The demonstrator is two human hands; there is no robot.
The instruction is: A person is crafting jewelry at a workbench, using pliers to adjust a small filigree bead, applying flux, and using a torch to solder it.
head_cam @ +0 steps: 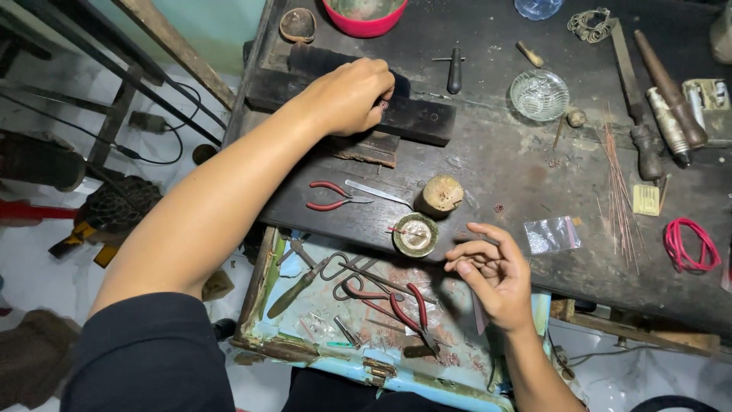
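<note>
The worktop (488, 164) is dark wood, matt, scratched and dusty. At twelve o'clock a black wooden block (404, 114) looks rough (its edges worn). The pliers (335, 196) at nine o'clock have glossy red plastic handles and dull metal jaws. The small dish (539, 94) at one o'clock is clear, ribbed glass. At three o'clock lie thin coppery wires (619, 191); the drawer tray (457, 381) at six o'clock shows chipped pale-blue paint and rust.

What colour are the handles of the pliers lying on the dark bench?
Red, on the pliers; head view.
</note>
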